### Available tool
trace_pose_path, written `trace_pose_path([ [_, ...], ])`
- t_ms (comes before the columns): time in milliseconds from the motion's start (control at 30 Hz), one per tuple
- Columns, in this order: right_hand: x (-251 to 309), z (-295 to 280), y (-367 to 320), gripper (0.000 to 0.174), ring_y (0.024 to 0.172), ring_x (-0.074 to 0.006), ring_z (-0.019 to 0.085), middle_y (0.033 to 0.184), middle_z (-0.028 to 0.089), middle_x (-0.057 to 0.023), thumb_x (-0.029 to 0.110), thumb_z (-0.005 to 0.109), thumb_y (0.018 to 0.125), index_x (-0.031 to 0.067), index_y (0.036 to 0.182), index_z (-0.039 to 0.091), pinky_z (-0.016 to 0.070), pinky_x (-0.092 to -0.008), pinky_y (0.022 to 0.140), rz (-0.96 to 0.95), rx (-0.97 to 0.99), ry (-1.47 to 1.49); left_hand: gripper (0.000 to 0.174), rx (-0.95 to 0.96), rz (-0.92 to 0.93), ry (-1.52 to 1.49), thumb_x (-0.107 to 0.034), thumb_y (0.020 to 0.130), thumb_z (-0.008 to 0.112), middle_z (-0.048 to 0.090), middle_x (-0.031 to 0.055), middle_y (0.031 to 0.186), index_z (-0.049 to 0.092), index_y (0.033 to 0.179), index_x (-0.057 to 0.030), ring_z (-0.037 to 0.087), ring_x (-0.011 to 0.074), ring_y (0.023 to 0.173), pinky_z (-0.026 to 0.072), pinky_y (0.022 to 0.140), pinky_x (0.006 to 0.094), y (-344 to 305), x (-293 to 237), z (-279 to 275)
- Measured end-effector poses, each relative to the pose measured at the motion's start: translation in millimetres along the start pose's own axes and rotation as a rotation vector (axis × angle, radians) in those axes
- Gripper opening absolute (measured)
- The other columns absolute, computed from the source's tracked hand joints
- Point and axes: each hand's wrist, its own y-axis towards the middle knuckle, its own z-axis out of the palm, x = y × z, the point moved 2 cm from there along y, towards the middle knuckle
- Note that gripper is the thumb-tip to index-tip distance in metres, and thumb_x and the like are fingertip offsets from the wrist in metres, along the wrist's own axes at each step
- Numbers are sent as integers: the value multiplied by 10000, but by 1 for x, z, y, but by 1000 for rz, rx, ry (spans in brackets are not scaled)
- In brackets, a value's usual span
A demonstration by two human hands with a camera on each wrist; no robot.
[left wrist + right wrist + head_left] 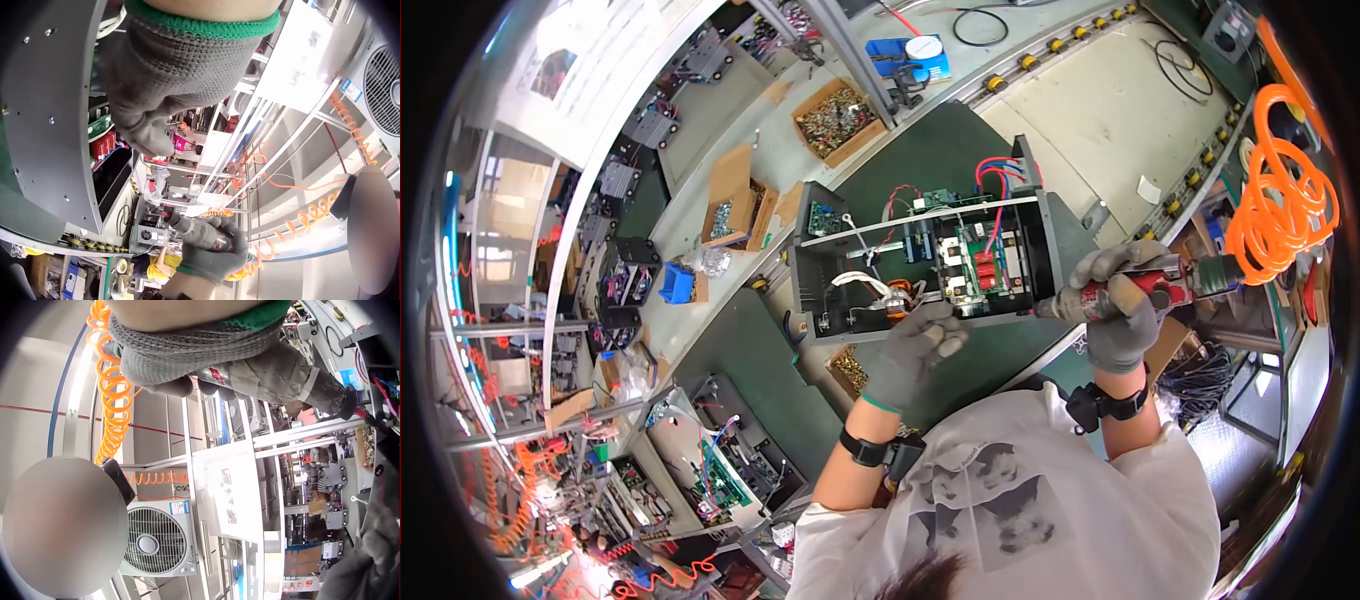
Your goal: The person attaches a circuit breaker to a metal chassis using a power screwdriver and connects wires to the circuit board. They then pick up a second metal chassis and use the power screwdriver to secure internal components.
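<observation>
A dark metal case [840,333], its open side up, lies on a green work surface with circuit boards, wires and red parts inside. My gloved right hand [1122,305] grips a red and grey air screwdriver [1165,282]. In the right wrist view the tool's red bit [361,413] points at the case, close to its wall. My gloved left hand [913,352] is at the case's near long wall, fingers curled in toward the palm. I cannot tell if it holds something small. In the left wrist view its thumb [152,136] overlaps the case interior.
An orange coiled hose [1268,215] runs up from the screwdriver. Cardboard boxes of small parts [837,118] stand beyond the case, and a small box of brass-coloured parts [849,368] sits near my left hand. A second unit [725,460] stands at the lower left.
</observation>
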Motion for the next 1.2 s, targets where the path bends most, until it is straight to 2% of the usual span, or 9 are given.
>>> trace_pose_path([
  [133,-7,22,12,327,736,-281,586,812,579,-134,45,584,728,90,1036,486,507,-402,626,31,60,87,325,-28,3,-116,-93,933,514,570,106,915,462,1231,26,630,208,862,558,732,255,7,9,1],
  [233,-18,32,16,313,719,-290,593,810,587,-138,54,579,727,86,1024,488,509,-411,629,22,96,177,369,157,50,-267,-248,972,498,599,94,935,471,1237,8,621,156,864,543,721,223,18,23,-10],
  [333,-28,36,18,298,700,-292,593,800,589,-141,48,563,730,84,1016,488,510,-410,634,31,136,196,348,99,172,-165,-246,976,495,582,72,903,475,1223,-2,580,117,803,509,668,187,20,23,-5],
  [500,-40,35,15,307,706,-289,596,804,592,-147,33,551,731,78,1030,493,521,-424,672,53,171,234,307,26,137,-203,-259,958,534,563,39,869,535,1137,-10,549,97,773,489,649,173,24,31,-14],
  [600,-45,36,15,313,697,-288,588,803,591,-146,28,547,735,81,1039,497,515,-420,660,82,175,282,325,183,166,-259,-303,934,569,567,38,864,557,1090,-18,552,95,772,487,630,174,27,37,-18],
  [700,-47,37,14,313,684,-286,578,808,592,-143,25,547,736,83,1039,499,505,-419,643,82,184,274,359,67,103,-228,-346,915,584,560,35,835,556,1067,-22,543,96,729,466,591,165,20,27,1],
  [867,-53,36,10,318,675,-283,570,804,586,-133,30,555,736,85,1043,492,497,-422,632,93,205,272,367,32,57,-271,-388,924,557,521,24,695,553,993,-28,415,79,546,314,465,176,15,26,5],
  [1067,-53,38,6,336,670,-285,571,811,580,-129,50,567,738,87,1060,478,496,-418,628,62,217,255,342,152,58,-380,-366,938,544,499,5,672,553,990,-29,373,75,541,282,467,202,20,37,-7],
  [1200,-53,35,0,358,691,-285,581,834,582,-132,78,588,737,91,1073,466,498,-420,625,60,211,239,327,73,138,-296,-343,943,543,491,-2,678,556,1004,-22,382,76,574,293,503,203,13,23,6],
])
